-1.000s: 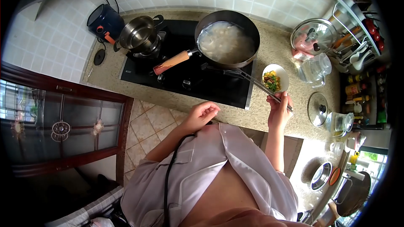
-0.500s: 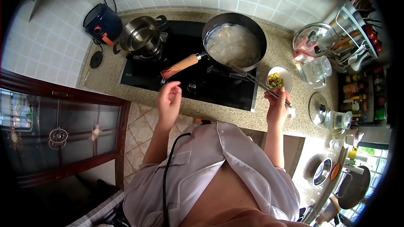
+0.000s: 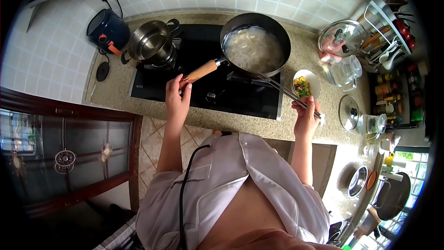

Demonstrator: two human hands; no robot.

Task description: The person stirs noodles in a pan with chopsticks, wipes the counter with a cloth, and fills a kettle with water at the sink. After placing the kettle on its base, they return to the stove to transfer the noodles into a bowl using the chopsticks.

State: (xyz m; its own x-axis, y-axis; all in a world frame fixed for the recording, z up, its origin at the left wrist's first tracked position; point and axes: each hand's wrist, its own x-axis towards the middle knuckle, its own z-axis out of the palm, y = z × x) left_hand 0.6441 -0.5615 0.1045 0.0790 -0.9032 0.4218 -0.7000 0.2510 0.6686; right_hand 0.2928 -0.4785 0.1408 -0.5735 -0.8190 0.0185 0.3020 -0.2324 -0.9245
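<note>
No text, brand, number or sign can be read. Yellow and pale label patches are seen on the bottles and jars (image 3: 385, 89) ranged in rows at the far right, but any lettering on them is too small and too blurred to be made out. A small pale mark can be seen near the left front edge of the black cooktop (image 3: 249, 98); whether a brand, a symbol or a number is meant by it cannot be told. Any printing around the orange dial (image 3: 102, 38) on the dark blue appliance (image 3: 110, 24) is likewise too fine to be read.
</note>
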